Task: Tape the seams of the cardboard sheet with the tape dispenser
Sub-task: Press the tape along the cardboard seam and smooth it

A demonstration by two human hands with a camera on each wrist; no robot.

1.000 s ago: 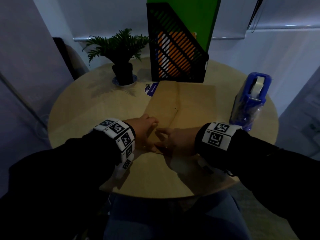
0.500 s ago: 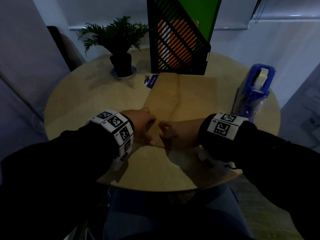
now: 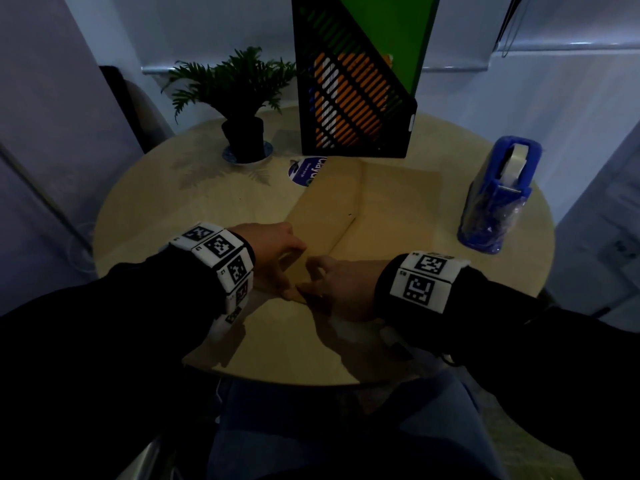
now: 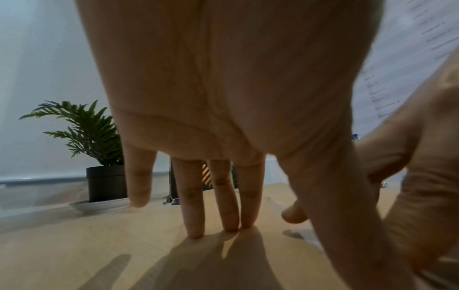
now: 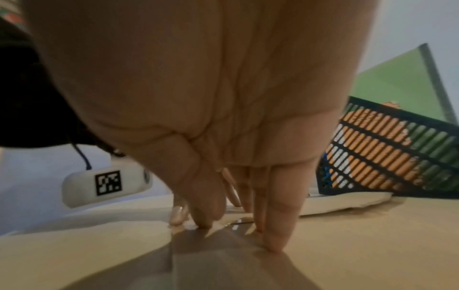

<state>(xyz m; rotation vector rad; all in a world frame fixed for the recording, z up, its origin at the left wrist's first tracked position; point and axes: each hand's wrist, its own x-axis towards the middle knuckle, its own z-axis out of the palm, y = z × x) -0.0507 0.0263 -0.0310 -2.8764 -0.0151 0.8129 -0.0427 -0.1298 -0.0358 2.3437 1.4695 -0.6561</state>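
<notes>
A brown cardboard sheet (image 3: 391, 202) lies flat on the round table (image 3: 166, 216), its seam (image 3: 360, 192) running away from me. Both hands meet at the near end of that seam. My left hand (image 3: 277, 258) presses straight fingers (image 4: 223, 212) down on the cardboard. My right hand (image 3: 332, 282) pushes its fingertips (image 5: 270, 231) onto the sheet beside a small glossy patch (image 5: 238, 222). Neither hand holds anything. The blue tape dispenser (image 3: 498, 195) stands upright at the table's right, well away from both hands.
A black mesh file holder (image 3: 349, 109) with green and orange folders stands just behind the sheet. A potted plant (image 3: 239, 98) sits at the back left, and a round blue sticker (image 3: 304, 171) lies near the sheet's far left corner. Walls close in around the table.
Both hands stay at the near end of the seam, with only small finger shifts. The head view has drifted a little. The dispenser has not moved.
</notes>
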